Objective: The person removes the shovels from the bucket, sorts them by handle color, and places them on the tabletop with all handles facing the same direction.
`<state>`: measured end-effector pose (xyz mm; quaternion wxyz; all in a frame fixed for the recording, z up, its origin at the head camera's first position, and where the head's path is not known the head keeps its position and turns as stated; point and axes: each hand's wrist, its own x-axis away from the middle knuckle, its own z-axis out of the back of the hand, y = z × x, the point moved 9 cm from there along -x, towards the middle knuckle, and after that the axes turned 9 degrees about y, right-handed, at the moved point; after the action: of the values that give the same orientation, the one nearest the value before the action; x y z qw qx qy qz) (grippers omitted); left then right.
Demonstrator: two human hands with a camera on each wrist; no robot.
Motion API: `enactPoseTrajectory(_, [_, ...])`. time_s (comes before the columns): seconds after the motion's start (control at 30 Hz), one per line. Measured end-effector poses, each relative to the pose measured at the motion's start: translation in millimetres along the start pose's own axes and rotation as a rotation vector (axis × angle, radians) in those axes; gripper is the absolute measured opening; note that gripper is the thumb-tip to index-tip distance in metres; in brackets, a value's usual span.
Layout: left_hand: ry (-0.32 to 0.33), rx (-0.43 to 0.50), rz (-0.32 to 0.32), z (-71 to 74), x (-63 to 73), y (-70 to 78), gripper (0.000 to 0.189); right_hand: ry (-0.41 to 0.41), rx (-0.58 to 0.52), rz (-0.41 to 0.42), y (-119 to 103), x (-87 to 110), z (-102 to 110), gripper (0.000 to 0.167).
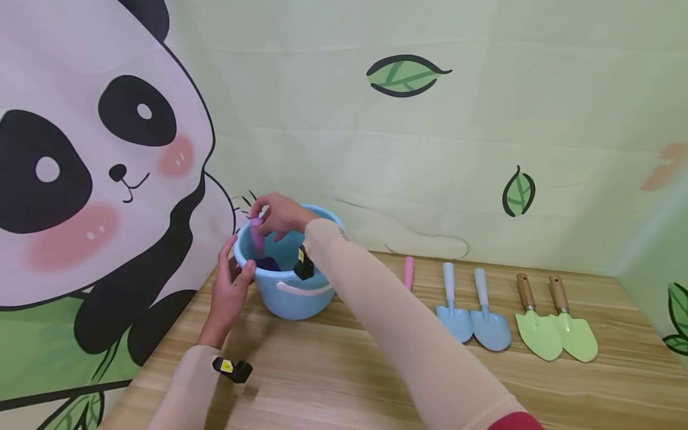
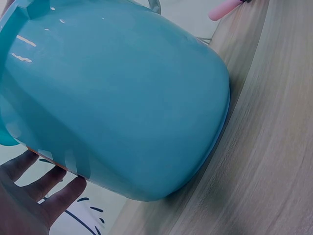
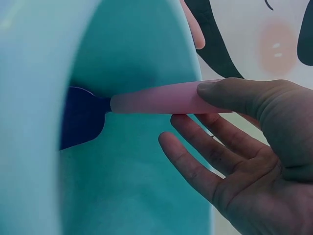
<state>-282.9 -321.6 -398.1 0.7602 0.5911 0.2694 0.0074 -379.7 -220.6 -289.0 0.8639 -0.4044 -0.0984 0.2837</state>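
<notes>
A light blue bucket (image 1: 292, 298) with a pale handle stands on the wooden table. My left hand (image 1: 228, 295) holds its left side, the thumb at the rim and the fingers spread along the outer wall, as the left wrist view also shows. Inside the bucket is a hand trowel with a pink handle (image 3: 156, 99) and a dark blue blade (image 3: 83, 117). My right hand (image 1: 285, 216) reaches over the rim and pinches the upper end of that handle between thumb and fingers. In the right wrist view its lower fingers extend below the handle. The bucket's near wall hides part of the blade.
Right of the bucket lies another pink handle (image 1: 409, 272), its lower part hidden by my right forearm. Further right are two blue trowels (image 1: 455, 322) (image 1: 491, 329) and two green trowels with wooden handles (image 1: 539, 334) (image 1: 577, 337). A panda-printed cloth (image 1: 322, 119) hangs behind the table.
</notes>
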Motion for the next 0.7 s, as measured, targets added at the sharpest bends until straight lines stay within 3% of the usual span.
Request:
enactPoseTrajectory(0.47, [0.002,0.007,-0.012,0.4,1.2,3.1,0.068,0.019,-0.133,0.099,-3,15.4,37,0.029])
enactPoseTrajectory(0.7, [0.002,0.016,-0.013,-0.1,1.3,2.1,0.069,0.107,-0.178,0.155,-4,25.7,66,0.030])
